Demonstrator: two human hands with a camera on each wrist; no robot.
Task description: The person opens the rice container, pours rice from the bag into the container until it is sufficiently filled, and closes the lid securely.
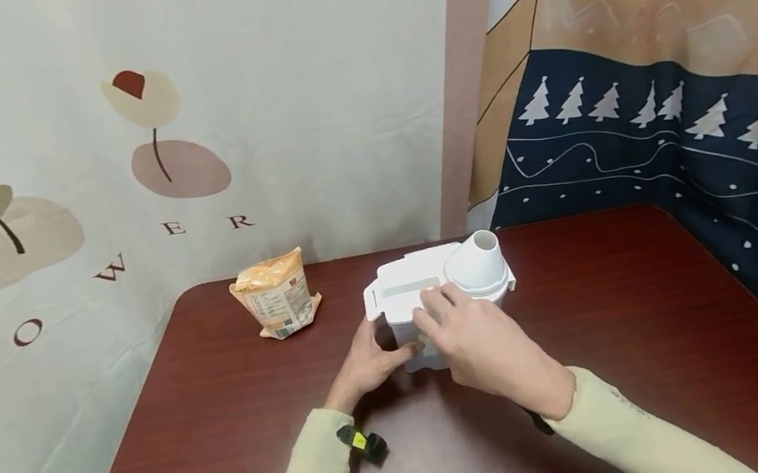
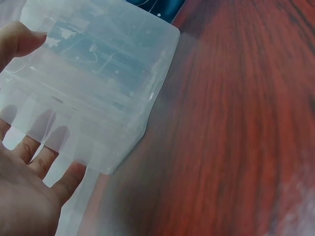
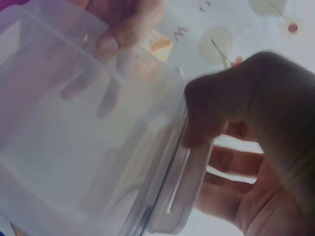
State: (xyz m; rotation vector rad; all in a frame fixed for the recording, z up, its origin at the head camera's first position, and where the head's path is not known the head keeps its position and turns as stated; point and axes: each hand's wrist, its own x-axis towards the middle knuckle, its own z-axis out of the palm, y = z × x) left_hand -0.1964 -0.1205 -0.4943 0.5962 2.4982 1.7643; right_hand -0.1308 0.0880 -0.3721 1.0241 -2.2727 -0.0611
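Note:
A translucent plastic storage container stands upright on the table. Its white lid is on top, with a cone-shaped white cap at the right end. My left hand grips the container's body low on its left side. In the left wrist view its thumb lies on one wall of the container and the fingers on another. My right hand pinches the lid's near edge. From the right wrist, the right thumb is at the lid's rim, with the other fingers across the top.
An orange and white plastic bag stands crumpled at the table's back left. The dark red wooden table reaches back to a printed curtain. A dark blue panel with tree figures hangs along the right side.

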